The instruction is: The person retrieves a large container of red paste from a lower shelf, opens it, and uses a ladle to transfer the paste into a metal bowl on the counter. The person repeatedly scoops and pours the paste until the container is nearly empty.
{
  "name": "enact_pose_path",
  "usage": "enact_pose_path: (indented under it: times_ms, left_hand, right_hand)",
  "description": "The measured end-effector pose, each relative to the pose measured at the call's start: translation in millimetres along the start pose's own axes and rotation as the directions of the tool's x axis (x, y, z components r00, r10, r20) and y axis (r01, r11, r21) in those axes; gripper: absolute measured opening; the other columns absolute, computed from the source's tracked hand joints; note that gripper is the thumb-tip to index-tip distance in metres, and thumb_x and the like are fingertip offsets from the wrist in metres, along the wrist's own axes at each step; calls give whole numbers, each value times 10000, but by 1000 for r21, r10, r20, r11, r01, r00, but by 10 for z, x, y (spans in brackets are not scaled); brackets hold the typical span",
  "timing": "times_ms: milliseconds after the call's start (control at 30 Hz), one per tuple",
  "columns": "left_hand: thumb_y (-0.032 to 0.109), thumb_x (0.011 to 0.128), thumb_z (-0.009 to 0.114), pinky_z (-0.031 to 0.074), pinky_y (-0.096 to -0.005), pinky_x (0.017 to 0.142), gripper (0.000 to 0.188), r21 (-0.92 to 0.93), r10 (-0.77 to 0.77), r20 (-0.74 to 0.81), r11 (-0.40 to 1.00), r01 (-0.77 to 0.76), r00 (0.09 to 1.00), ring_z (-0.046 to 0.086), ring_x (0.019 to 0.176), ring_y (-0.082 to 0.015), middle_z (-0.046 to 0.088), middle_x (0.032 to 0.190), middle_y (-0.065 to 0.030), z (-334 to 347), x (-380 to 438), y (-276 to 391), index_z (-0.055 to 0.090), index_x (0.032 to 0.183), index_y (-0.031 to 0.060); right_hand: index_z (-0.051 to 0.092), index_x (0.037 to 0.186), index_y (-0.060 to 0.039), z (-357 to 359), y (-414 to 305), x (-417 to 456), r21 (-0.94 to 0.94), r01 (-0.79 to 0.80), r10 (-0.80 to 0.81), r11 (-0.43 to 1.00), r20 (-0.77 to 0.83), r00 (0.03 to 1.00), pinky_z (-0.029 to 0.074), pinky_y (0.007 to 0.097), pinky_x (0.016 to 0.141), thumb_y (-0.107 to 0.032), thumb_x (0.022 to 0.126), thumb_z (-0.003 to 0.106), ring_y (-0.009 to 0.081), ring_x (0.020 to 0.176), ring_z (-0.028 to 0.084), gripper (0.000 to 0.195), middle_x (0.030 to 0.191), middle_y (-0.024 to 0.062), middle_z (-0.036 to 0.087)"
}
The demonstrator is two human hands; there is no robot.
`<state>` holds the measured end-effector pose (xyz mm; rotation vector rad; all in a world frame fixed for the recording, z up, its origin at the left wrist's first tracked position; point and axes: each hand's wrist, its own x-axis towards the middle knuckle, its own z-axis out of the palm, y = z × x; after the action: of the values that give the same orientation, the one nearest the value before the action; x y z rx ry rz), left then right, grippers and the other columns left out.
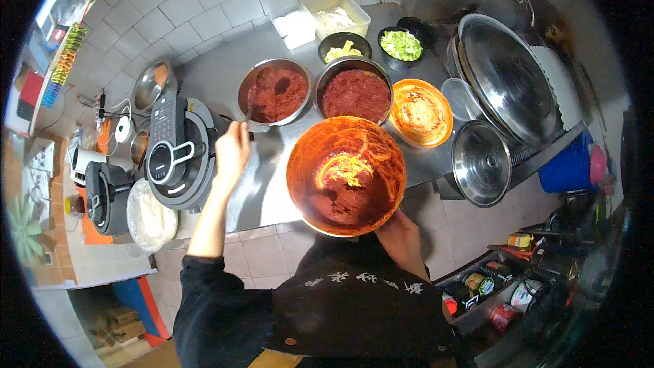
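Observation:
My left hand [232, 151] is shut around the handle of a metal utensil [250, 113], which reaches into the left steel bowl [276, 123]. A dark red paste [286, 105] lies in that bowl; the utensil's working end cannot be made out. My right hand [401, 237] grips the lower right side of a large bowl [391, 168], tilted in front of my body. Red sauce coats its inside, with more paste [342, 207] at the bottom under bright glare. Behind it stands a second steel bowl [390, 84] of red paste.
An orange-stained bowl [443, 107], a black bowl of chopped greens [401, 45] and a black bowl of pale pieces [343, 51] share the steel counter [217, 51]. An electric cooker [176, 158] stands left. Steel lids [481, 163] lean right, one beyond the counter's front edge.

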<state>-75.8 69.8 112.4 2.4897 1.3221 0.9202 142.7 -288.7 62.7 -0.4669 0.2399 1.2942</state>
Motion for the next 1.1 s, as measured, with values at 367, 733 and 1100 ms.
enact_pose_path:
  times_ms: [367,733,1100]
  left_hand:
    - [92,859,593,491,-427,530,82,-83,346,593,925,-372,727,628,548,-345,602,633,-187,-1110,-375,1483,612,853,12]
    - [74,740,585,537,-473,736,155,-163,303,917,878,-451,259,680,857,-393,670,829,-259,442,-281,1953,656,803,-48]
    - [53,878,548,510,-447,808,160,-367,389,899,920,-141,200,646,926,-401,669,925,-238,-202,-197,1940,650,959,-39]
  right_hand:
    - [613,1123,-71,111,-129,-48,47,-147,148,988,-16,989,369,429,1081,-216,972,467,221,1194,524,255,1210,63,611]
    - [526,1244,-1,130,-93,11,70,-138,132,988,77,988,330,410,1118,-182,982,447,221,1266,478,328,1312,128,551]
    - [496,1271,-22,28,-27,91,83,-13,1,996,139,990,317,425,1110,-194,1014,430,221,1236,464,316,1292,107,536]
